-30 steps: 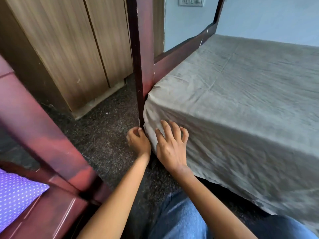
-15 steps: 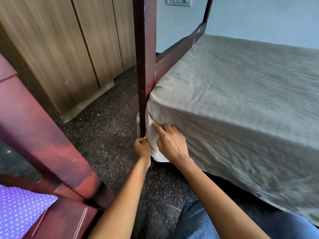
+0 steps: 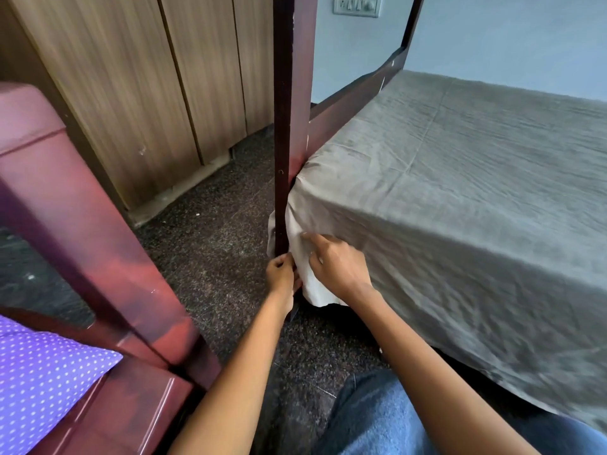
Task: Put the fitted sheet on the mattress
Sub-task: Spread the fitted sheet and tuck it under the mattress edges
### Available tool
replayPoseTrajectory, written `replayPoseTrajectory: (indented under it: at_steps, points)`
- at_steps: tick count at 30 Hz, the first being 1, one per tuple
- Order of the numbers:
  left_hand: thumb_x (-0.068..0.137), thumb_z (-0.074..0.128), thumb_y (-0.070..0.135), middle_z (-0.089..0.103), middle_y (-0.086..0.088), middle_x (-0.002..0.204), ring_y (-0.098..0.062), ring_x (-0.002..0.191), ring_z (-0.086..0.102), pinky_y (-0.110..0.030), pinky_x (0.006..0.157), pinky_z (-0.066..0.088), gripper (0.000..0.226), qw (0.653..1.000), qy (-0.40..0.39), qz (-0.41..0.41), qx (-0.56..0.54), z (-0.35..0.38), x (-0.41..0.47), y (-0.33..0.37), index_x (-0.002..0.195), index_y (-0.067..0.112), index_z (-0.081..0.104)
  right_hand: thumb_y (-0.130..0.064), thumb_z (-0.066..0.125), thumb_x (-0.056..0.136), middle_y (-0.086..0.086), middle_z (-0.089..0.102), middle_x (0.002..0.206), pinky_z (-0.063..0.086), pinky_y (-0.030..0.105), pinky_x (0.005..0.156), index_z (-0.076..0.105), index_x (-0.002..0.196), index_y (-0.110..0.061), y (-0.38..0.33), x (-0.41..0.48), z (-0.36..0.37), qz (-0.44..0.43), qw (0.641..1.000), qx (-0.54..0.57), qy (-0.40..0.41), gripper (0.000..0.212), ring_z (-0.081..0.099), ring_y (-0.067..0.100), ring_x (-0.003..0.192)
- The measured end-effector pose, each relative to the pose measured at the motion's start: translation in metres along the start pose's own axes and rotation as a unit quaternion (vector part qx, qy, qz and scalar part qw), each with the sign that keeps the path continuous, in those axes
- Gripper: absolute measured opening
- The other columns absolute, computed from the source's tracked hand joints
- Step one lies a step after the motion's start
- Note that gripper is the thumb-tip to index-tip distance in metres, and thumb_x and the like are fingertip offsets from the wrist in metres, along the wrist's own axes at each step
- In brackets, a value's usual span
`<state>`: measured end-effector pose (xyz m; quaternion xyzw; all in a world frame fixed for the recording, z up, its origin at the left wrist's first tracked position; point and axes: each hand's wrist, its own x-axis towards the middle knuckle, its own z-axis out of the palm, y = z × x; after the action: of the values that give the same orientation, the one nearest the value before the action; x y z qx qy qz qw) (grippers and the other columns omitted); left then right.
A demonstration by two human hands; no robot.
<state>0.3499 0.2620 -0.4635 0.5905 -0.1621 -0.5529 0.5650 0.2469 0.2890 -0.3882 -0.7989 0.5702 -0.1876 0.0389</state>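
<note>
So we've got one grey-green wrinkled fitted sheet spread over the one mattress, covering the whole top and hanging down the near side. Its long axis runs from the corner by our hands away toward the far wall on the right, with the near corner pointing at the dark red wooden bedpost. That corner is where the action is: a paler flap of the sheet hangs loose there, bunched against the post and stopping just above the floor.

Two hands, both at that corner. Our left hand is down at the foot of the post, fingers curled tight into a fist pinching the edge of the pale flap right beside the wood. Our right hand is pressed on the side of the mattress just to the right, fingers partly bent and spread on the cloth, pushing on the flap rather than closing around it, as far as we can tell. It's a bit blurred.

Going outward: one dark speckled floor under everything, our blue denim knee at the bottom, and a wood-grain wardrobe with three door panels behind the post. On the left there's a second dark red wooden frame with one purple white-dotted pillow on it. One white switch plate sits on the pale blue wall up top.
</note>
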Motion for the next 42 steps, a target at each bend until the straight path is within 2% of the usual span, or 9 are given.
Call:
replayPoseTrajectory:
  at_steps: [5, 11, 18, 20, 25, 29, 32, 37, 42]
  points:
    - [0.093, 0.045, 0.004, 0.056, -0.003, 0.062, -0.017, 0.052, 0.050, -0.016, 0.035, 0.034, 0.027, 0.999, 0.014, -0.047, 0.021, -0.003, -0.003, 0.001, 0.071, 0.013, 0.056, -0.018, 0.042, 0.089, 0.006, 0.063, 0.089, 0.034, 0.032, 0.054, 0.049, 0.089, -0.013, -0.004, 0.005, -0.011, 0.016, 0.999, 0.010, 0.026, 0.008, 0.059, 0.035, 0.080]
    - [0.088, 0.054, 0.001, 0.062, -0.020, 0.102, -0.032, 0.096, 0.062, -0.038, 0.079, 0.049, 0.024, 0.990, 0.093, -0.102, 0.020, -0.008, 0.008, -0.001, 0.108, -0.009, 0.061, -0.019, 0.042, 0.090, 0.007, 0.065, 0.089, 0.034, 0.031, 0.056, 0.052, 0.102, -0.013, -0.006, 0.009, -0.011, 0.019, 1.000, 0.005, 0.014, 0.017, 0.060, 0.035, 0.081]
    - [0.090, 0.053, 0.001, 0.066, -0.023, 0.100, -0.027, 0.078, 0.062, -0.024, 0.043, 0.045, 0.029, 0.987, 0.079, -0.130, 0.050, -0.024, 0.025, -0.012, 0.115, -0.011, 0.059, -0.020, 0.041, 0.091, 0.008, 0.067, 0.091, 0.043, 0.035, 0.059, 0.053, 0.110, -0.015, -0.001, 0.012, -0.009, 0.008, 1.000, 0.005, 0.001, 0.023, 0.061, 0.035, 0.085]
    - [0.092, 0.054, 0.019, 0.063, -0.016, 0.083, -0.026, 0.063, 0.056, -0.030, 0.055, 0.043, 0.034, 0.986, 0.089, -0.125, 0.060, -0.023, 0.025, -0.013, 0.115, -0.005, 0.061, -0.018, 0.044, 0.089, 0.007, 0.067, 0.089, 0.046, 0.037, 0.061, 0.054, 0.112, -0.016, 0.002, 0.012, -0.011, 0.006, 1.000, 0.024, -0.005, 0.025, 0.061, 0.035, 0.085]
    - [0.087, 0.025, 0.070, 0.057, -0.009, 0.127, -0.028, 0.125, 0.048, -0.037, 0.102, 0.036, 0.072, 0.956, -0.030, -0.221, -0.190, -0.029, 0.002, -0.027, 0.129, 0.018, 0.054, -0.016, 0.046, 0.086, 0.002, 0.066, 0.094, 0.047, 0.037, 0.060, 0.055, 0.114, -0.018, 0.006, 0.008, -0.010, -0.003, 0.999, 0.039, -0.013, 0.029, 0.062, 0.031, 0.086]
    - [0.096, 0.041, 0.042, 0.064, -0.015, 0.116, -0.030, 0.098, 0.061, -0.040, 0.085, 0.048, 0.042, 0.948, -0.068, -0.130, -0.284, -0.017, -0.009, -0.029, 0.117, 0.011, 0.060, -0.015, 0.047, 0.088, 0.005, 0.064, 0.108, 0.051, 0.040, 0.067, 0.057, 0.114, -0.015, 0.004, -0.002, -0.005, 0.031, 0.996, 0.087, -0.014, 0.028, 0.060, 0.031, 0.096]
    - [0.098, 0.045, 0.020, 0.059, -0.016, 0.105, -0.026, 0.073, 0.055, -0.031, 0.057, 0.044, 0.028, 0.989, 0.062, -0.029, -0.129, -0.009, -0.003, -0.037, 0.116, 0.001, 0.056, -0.015, 0.046, 0.090, 0.004, 0.065, 0.112, 0.050, 0.038, 0.069, 0.058, 0.120, -0.018, 0.007, -0.009, -0.005, 0.046, 0.994, 0.101, -0.011, 0.033, 0.060, 0.029, 0.098]
    - [0.098, 0.044, 0.023, 0.056, -0.015, 0.098, -0.034, 0.092, 0.059, -0.056, 0.078, 0.052, 0.016, 0.986, 0.120, 0.083, 0.078, -0.018, 0.008, -0.045, 0.099, 0.008, 0.049, -0.016, 0.046, 0.090, 0.005, 0.064, 0.117, 0.044, 0.035, 0.069, 0.056, 0.124, -0.020, 0.014, -0.017, 0.000, 0.063, 0.994, 0.089, -0.031, 0.035, 0.059, 0.030, 0.102]
    - [0.096, 0.046, 0.039, 0.061, -0.016, 0.102, -0.030, 0.102, 0.058, -0.037, 0.079, 0.048, 0.034, 0.987, 0.137, 0.068, 0.045, -0.027, 0.019, -0.036, 0.107, 0.008, 0.054, -0.014, 0.045, 0.088, 0.001, 0.060, 0.124, 0.050, 0.038, 0.075, 0.052, 0.131, -0.023, 0.020, -0.026, 0.000, 0.071, 0.991, 0.099, -0.051, 0.044, 0.057, 0.026, 0.108]
